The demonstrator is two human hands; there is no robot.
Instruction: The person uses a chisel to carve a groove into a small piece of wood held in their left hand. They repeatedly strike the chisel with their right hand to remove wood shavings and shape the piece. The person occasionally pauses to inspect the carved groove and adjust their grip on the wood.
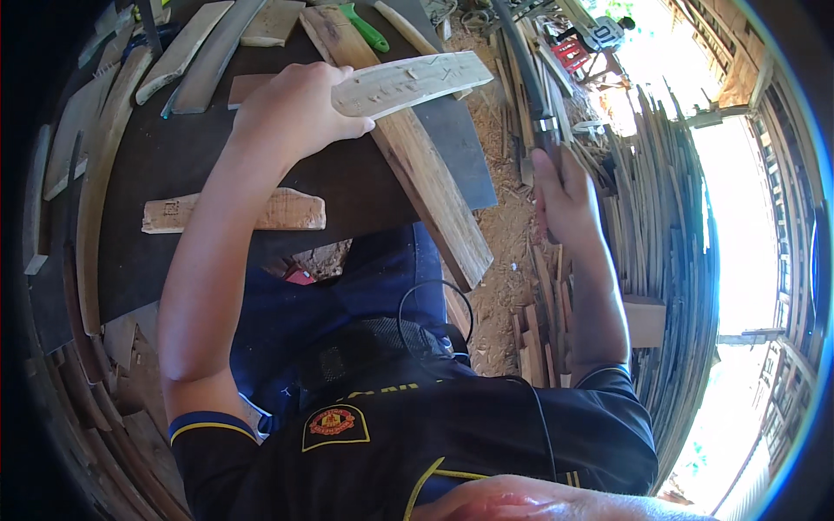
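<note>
1. Shavings-strewn floor (506,239) lies right of the dark table (347,191).
2. Over the table, my left hand (291,106) pinches a pale board (421,82).
3. Right of the table, my right hand (568,198) grips a long-bladed tool (529,80).

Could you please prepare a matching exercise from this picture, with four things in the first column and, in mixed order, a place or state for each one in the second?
1. left hand
2. right hand
3. short wooden block
4. long plank

A. reaches past the near edge of the dark table
B. grips the handle of a long dark tool
C. lies partly hidden by the left forearm
D. holds a pale board

Right pairs: 1-D, 2-B, 3-C, 4-A
</note>
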